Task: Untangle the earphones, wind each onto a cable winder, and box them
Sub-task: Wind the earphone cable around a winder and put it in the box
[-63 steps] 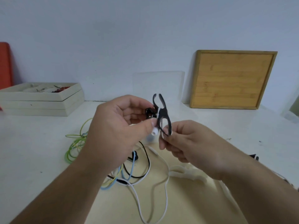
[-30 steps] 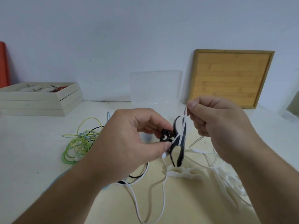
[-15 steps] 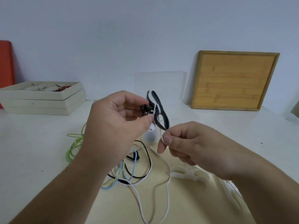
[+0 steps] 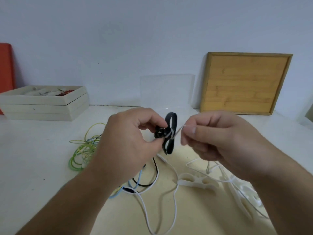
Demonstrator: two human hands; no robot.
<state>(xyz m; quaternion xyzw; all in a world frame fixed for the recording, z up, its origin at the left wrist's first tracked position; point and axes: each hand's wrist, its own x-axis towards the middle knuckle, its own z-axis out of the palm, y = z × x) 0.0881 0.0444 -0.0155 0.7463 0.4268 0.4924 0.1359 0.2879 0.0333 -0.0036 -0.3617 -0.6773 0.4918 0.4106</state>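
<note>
Surroundings, left to right: orange-red panel (image 4: 6, 78) at the far edge; stacked cream trays (image 4: 44, 106) by the wall; clear plastic box (image 4: 166, 90) behind the hands, its lower part hidden by them; bamboo board (image 4: 243, 83) leaning on the wall.

On the white surface (image 4: 33, 167): green-yellow cable coil (image 4: 81, 150); blue cable (image 4: 139, 175) and black cable (image 4: 142, 185) running under the left forearm; white cable winder (image 4: 198, 182) lying flat near the right wrist.

Black cable winder (image 4: 171, 133): flat, narrow waist, looped ends, held upright above the surface. White earphone cable (image 4: 178, 129) crosses its waist.

Left hand (image 4: 128, 145) pinches the winder's left side, thumb and forefinger curled on it, with a dark lump at the fingertips. Right hand (image 4: 218, 141) sits just beside the winder's right and pinches the white cable taut. The rest of that cable trails down to the surface.
</note>
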